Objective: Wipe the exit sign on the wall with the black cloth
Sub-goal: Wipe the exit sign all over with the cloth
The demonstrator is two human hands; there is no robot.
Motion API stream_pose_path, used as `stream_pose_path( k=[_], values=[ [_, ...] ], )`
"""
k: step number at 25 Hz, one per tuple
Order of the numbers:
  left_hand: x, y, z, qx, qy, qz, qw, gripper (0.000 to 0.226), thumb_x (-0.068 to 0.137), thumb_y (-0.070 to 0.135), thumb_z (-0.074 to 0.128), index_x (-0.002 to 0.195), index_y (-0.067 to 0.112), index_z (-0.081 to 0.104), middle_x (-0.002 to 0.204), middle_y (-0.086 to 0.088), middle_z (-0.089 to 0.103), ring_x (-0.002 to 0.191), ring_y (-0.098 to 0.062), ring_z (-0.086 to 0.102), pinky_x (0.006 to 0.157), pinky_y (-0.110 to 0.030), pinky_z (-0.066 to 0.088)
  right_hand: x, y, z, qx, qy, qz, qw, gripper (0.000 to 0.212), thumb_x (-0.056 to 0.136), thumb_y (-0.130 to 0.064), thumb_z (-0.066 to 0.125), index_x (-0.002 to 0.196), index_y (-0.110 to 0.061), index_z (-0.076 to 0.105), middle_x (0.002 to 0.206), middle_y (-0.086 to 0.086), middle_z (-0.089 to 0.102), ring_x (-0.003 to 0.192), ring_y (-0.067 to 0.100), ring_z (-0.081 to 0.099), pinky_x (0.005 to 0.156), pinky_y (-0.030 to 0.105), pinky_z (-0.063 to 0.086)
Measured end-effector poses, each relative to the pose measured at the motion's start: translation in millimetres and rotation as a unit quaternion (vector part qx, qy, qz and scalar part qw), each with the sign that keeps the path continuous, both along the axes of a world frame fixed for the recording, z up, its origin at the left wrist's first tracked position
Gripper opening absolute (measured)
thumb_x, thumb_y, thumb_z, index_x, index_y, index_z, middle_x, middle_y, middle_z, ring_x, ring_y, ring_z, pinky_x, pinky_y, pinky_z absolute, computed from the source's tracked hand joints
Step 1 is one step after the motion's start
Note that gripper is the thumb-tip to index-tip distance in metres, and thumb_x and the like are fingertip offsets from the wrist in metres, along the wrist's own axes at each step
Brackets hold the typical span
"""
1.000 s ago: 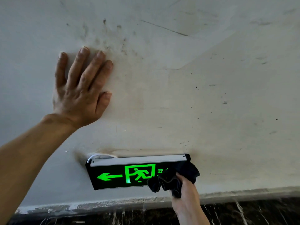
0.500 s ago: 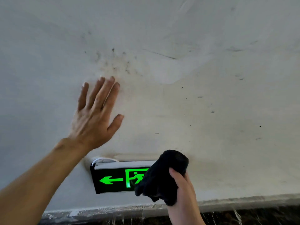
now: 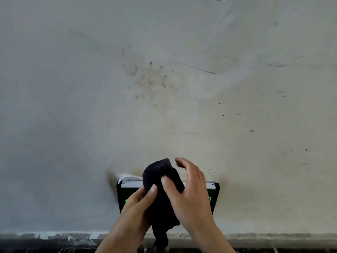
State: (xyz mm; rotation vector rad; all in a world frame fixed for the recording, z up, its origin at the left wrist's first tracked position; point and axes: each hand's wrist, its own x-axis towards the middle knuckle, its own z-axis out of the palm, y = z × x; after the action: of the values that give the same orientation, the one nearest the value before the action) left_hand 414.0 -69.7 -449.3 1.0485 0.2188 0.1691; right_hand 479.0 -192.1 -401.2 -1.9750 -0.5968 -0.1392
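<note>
The exit sign (image 3: 215, 193) is a black box with a grey top strip and green lit marks, fixed low on the wall. Both my hands and the cloth cover most of its face. The black cloth (image 3: 162, 194) hangs bunched in front of the sign, its tail reaching down to the skirting. My left hand (image 3: 140, 203) grips the cloth from the left with thumb and fingers. My right hand (image 3: 189, 194) presses its thumb on the cloth from the right, the other fingers spread above it.
The pale wall (image 3: 164, 88) is stained with brown specks above the sign. A white cable (image 3: 127, 178) loops out at the sign's top left corner. A dark skirting strip (image 3: 54, 241) runs along the bottom of the wall.
My left hand left the wall and came down to take hold of the cloth. The cloth moved left in front of the sign's middle, and the view tilted up.
</note>
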Motion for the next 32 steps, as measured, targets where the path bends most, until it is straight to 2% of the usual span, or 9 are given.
stream_pose_path(
  k=[4, 7, 10, 12, 14, 19, 24, 27, 32],
  values=[
    [-9.4, 24.0, -3.3, -0.021, 0.029, 0.105, 0.994, 0.039, 0.076, 0.026, 0.073, 0.113, 0.013, 0.072, 0.111, -0.022, 0.073, 0.099, -0.039, 0.071, 0.069, -0.044, 0.061, 32.5, 11.7, 22.7, -0.049, -0.235, -0.051, 0.969, 0.060, 0.088, -0.052, 0.040, 0.142, -0.025, 0.036, 0.150, -0.005, 0.040, 0.145, 0.012, 0.022, 0.118, 0.036, 0.021],
    [-20.4, 46.0, -6.2, 0.006, 0.044, 0.206, 0.978, 0.040, 0.074, 0.025, 0.070, 0.111, 0.012, 0.068, 0.103, -0.017, 0.076, 0.093, -0.033, 0.074, 0.071, -0.041, 0.058, 70.3, 21.7, 47.3, -0.118, -0.388, -0.063, 0.912, 0.061, 0.092, -0.048, 0.040, 0.147, -0.022, 0.030, 0.158, 0.005, 0.029, 0.148, 0.022, 0.013, 0.119, 0.041, 0.010],
    [-29.2, 67.5, -13.3, 0.051, 0.067, 0.296, 0.952, 0.028, 0.076, 0.022, 0.071, 0.103, 0.018, 0.069, 0.098, -0.015, 0.077, 0.091, -0.034, 0.073, 0.083, -0.048, 0.054, 107.6, 33.9, 59.8, -0.190, -0.494, -0.078, 0.845, 0.061, 0.095, -0.047, 0.037, 0.150, -0.025, 0.023, 0.160, 0.006, 0.023, 0.148, 0.025, 0.011, 0.119, 0.045, 0.000],
    [-33.7, 82.9, -21.3, 0.071, 0.082, 0.341, 0.934, 0.017, 0.084, 0.015, 0.069, 0.101, 0.017, 0.069, 0.098, -0.018, 0.075, 0.091, -0.036, 0.070, 0.084, -0.049, 0.053, 125.0, 38.6, 56.9, -0.215, -0.514, -0.099, 0.824, 0.062, 0.096, -0.047, 0.036, 0.152, -0.026, 0.017, 0.161, 0.004, 0.018, 0.148, 0.025, 0.007, 0.118, 0.044, -0.009],
    [-35.6, 96.7, -27.4, 0.103, 0.098, 0.372, 0.917, 0.016, 0.089, 0.010, 0.066, 0.104, 0.014, 0.067, 0.095, -0.018, 0.072, 0.086, -0.035, 0.069, 0.076, -0.046, 0.053, 136.9, 41.4, 50.7, -0.220, -0.535, -0.113, 0.808, 0.063, 0.096, -0.047, 0.035, 0.152, -0.026, 0.013, 0.161, 0.002, 0.015, 0.147, 0.025, 0.005, 0.117, 0.044, -0.014],
    [-19.3, 112.6, -35.8, 0.222, 0.137, 0.445, 0.857, 0.029, 0.084, 0.006, 0.071, 0.098, 0.024, 0.052, 0.089, 0.000, 0.064, 0.077, -0.018, 0.065, 0.055, -0.027, 0.047, 152.9, 49.9, 43.5, -0.194, -0.580, -0.133, 0.780, 0.065, 0.097, -0.049, 0.035, 0.152, -0.025, 0.009, 0.158, 0.002, 0.011, 0.146, 0.028, 0.008, 0.117, 0.048, -0.015],
    [4.1, 95.3, -51.5, 0.348, 0.143, 0.418, 0.827, 0.056, 0.084, 0.001, 0.070, 0.130, 0.022, 0.046, 0.107, 0.004, 0.058, 0.094, -0.016, 0.057, 0.080, -0.032, 0.049, 160.2, 52.6, 39.5, -0.170, -0.614, -0.152, 0.756, 0.065, 0.096, -0.050, 0.038, 0.152, -0.025, 0.016, 0.156, 0.004, 0.022, 0.144, 0.030, 0.017, 0.117, 0.052, -0.003],
    [10.8, 86.6, -62.7, 0.391, 0.158, 0.385, 0.821, 0.049, 0.086, -0.001, 0.066, 0.128, 0.020, 0.053, 0.093, 0.009, 0.063, 0.076, -0.006, 0.060, 0.057, -0.014, 0.044, 162.5, 54.9, 37.6, -0.154, -0.632, -0.164, 0.742, 0.065, 0.094, -0.050, 0.040, 0.150, -0.022, 0.025, 0.156, 0.005, 0.031, 0.142, 0.031, 0.023, 0.118, 0.054, 0.004],
    [10.0, 89.4, -67.0, 0.407, 0.178, 0.367, 0.817, 0.047, 0.084, -0.004, 0.064, 0.125, 0.019, 0.057, 0.082, 0.011, 0.064, 0.066, -0.009, 0.062, 0.044, -0.014, 0.042, 164.1, 56.6, 38.3, -0.143, -0.641, -0.179, 0.733, 0.065, 0.093, -0.050, 0.041, 0.150, -0.022, 0.028, 0.153, 0.008, 0.036, 0.141, 0.032, 0.025, 0.116, 0.056, 0.013]
  ],
)
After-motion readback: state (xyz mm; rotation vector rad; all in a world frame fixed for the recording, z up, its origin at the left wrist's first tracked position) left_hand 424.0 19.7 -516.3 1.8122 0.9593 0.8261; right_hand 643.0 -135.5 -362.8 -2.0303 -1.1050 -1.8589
